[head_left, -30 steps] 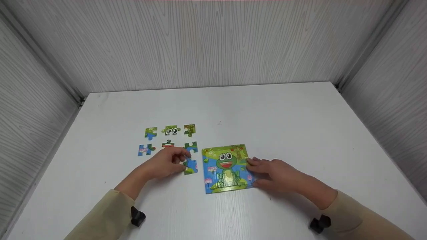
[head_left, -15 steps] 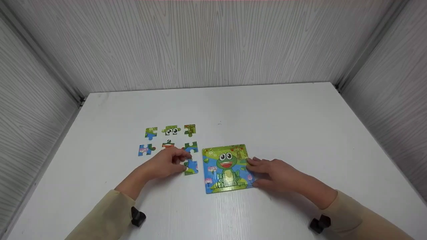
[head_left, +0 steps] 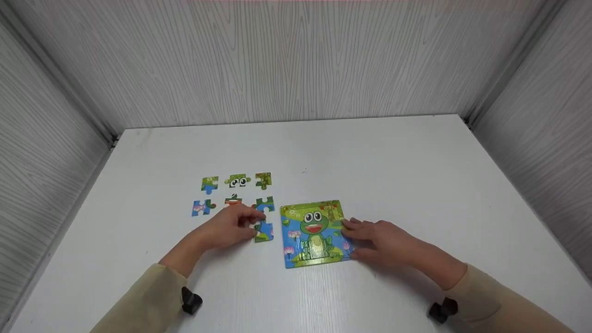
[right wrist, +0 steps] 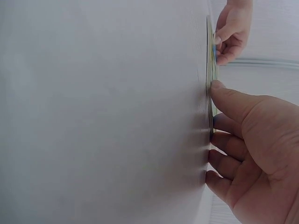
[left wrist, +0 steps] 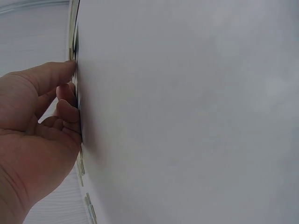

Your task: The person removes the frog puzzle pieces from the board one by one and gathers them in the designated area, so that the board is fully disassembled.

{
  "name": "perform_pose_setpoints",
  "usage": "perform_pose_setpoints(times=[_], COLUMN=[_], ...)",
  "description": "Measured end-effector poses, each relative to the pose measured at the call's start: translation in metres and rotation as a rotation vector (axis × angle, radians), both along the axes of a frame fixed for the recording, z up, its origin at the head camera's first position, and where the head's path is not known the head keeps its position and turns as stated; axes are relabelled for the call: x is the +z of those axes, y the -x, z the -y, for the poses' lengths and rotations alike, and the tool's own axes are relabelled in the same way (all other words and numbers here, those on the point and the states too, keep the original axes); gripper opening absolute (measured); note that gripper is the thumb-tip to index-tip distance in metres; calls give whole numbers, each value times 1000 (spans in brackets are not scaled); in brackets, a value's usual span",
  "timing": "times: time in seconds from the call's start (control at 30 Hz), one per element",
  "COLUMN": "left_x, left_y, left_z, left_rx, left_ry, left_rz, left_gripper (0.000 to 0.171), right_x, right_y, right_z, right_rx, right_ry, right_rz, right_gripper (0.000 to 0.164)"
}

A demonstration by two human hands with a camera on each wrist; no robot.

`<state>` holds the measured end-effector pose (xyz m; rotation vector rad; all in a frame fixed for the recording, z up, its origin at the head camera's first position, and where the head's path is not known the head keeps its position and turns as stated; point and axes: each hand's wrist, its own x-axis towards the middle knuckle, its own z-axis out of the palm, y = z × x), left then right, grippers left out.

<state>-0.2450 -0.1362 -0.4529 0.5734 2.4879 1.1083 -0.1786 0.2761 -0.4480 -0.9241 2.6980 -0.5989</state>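
In the head view, my left hand (head_left: pixel 229 226) pinches a blue-and-green puzzle piece (head_left: pixel 265 232) on the table, thumb at its left side and index finger near its top edge. Part of that piece lies hidden behind the fingers. Just to its right sits a square frog puzzle board (head_left: pixel 315 233), flat, showing a whole frog picture. My right hand (head_left: pixel 381 243) rests against the board's right edge, thumb low and fingers higher up. In the right wrist view, the thumb (right wrist: pixel 224 93) touches the board's thin edge.
More loose pieces lie in rows around the left hand: a corner piece (head_left: pixel 209 184), an eyes piece (head_left: pixel 237 181), a brown-green piece (head_left: pixel 263 180), a lotus piece (head_left: pixel 200 207), a mouth piece (head_left: pixel 233 199) and a green-blue piece (head_left: pixel 265 203). White panels (head_left: pixel 296 60) enclose the table (head_left: pixel 370 162).
The puzzle piece at the left fingers shifts slightly right, then slightly back left. Both hands and the board stay almost where they were.
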Motion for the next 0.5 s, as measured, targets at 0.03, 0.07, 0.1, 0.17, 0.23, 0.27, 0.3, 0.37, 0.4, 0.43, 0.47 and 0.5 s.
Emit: perform_pose_setpoints(times=[0.03,0.07,0.1,0.17,0.23,0.27,0.3,0.37,0.4,0.43,0.47,0.5], left_x=[0,1,1,2,3,2,2,1,0,-1,-1,-1], left_y=[0,0,-1,-2,-2,-2,-2,-2,-1,-1,-1,-1], left_z=[0,0,-1,-1,-2,-2,-2,-1,-1,-1,-1,0], left_rx=[2,6,8,15,23,25,24,25,24,21,19,19], left_ry=[2,4,5,9,8,8,7,4,1,-1,-4,-6], left_rz=[-1,1,3,7,16,20,22,21,19,16,13,11], left_gripper=[33,33,33,34,34,35,35,36,36,37,38,38], right_x=[0,0,0,0,0,0,0,-1,-1,-1,-2,-2], right_y=[0,0,0,0,0,0,0,0,0,0,0,0], right_z=[0,0,0,0,0,0,0,0,0,0,0,0], right_rx=[0,0,0,-1,-3,-3,-2,-7,-9,-11,-13,-19], right_ry=[-1,-2,-3,-2,-2,-3,-1,3,4,7,10,12], right_rz=[-1,-1,-1,-1,-2,-2,-3,0,-1,-1,-1,4], right_gripper=[59,60,60,60,60,60,60,60,60,60,60,59])
